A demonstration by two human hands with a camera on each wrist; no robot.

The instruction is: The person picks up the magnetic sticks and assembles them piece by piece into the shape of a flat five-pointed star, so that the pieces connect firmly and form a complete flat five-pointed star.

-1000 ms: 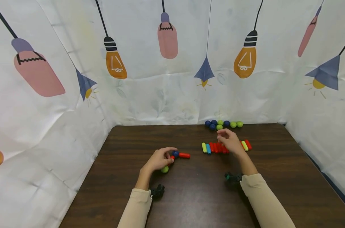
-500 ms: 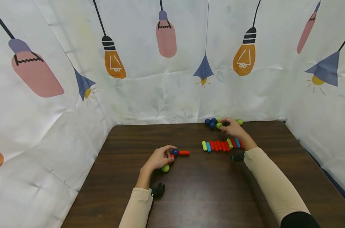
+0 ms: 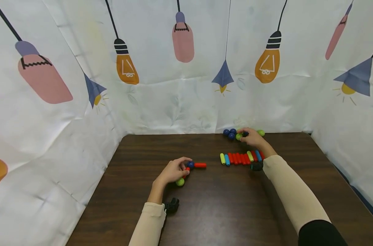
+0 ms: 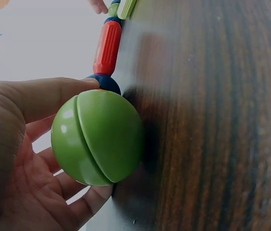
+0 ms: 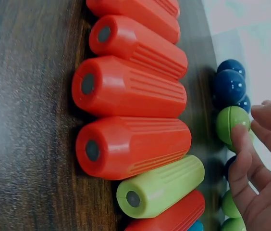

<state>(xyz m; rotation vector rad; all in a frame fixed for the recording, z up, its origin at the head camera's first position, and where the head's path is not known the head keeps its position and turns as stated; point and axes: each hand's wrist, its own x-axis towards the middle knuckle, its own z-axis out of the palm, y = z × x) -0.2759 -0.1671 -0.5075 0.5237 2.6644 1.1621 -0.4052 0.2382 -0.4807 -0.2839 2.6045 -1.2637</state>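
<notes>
Left hand [image 3: 173,171] grips joined piece [image 3: 190,165], right hand [image 3: 253,139] reaches for balls [image 3: 231,136]

Left of the table's [image 3: 217,212] centre, left fingers curl round the joined piece of rods and balls. At the far edge, right fingers hang parted, seemingly holding nothing, among the balls; contact is unclear. A row of rods [image 3: 239,159] lies nearer. Picking a ball seems in hand; next calls for pinching just one.
</notes>
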